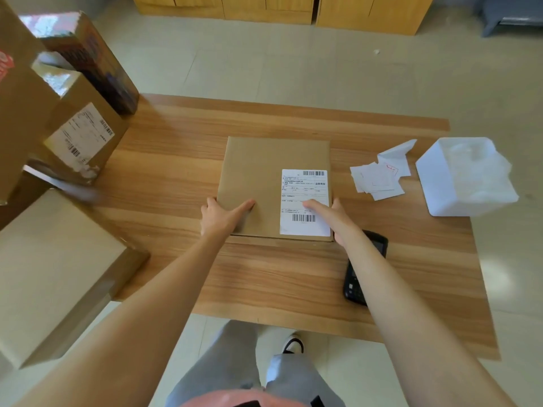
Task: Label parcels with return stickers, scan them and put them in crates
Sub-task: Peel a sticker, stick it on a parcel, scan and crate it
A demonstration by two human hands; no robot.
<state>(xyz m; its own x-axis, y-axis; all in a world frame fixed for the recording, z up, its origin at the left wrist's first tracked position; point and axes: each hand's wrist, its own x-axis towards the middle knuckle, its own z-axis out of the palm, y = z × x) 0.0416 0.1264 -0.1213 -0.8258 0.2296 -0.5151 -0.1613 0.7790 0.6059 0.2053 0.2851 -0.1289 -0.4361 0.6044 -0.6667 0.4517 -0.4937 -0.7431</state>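
Note:
A flat brown cardboard parcel point(258, 177) lies in the middle of the wooden table point(182, 259). A white shipping label point(304, 189) with two barcodes is stuck on its right half. My left hand point(221, 217) holds the parcel's near left corner, thumb on the side and fingers on top. At the near right corner my right hand point(332, 215) grips the parcel's edge, thumb flat on the label. A black handheld scanner point(363, 271) lies on the table under my right forearm.
A heap of white sticker backings point(380, 179) and a white bin with a plastic liner point(464, 177) stand on the table's right. Several cardboard boxes point(79, 136) are stacked at the left, a large one point(55, 268) nearest. Wooden cabinets point(282, 10) line the far wall.

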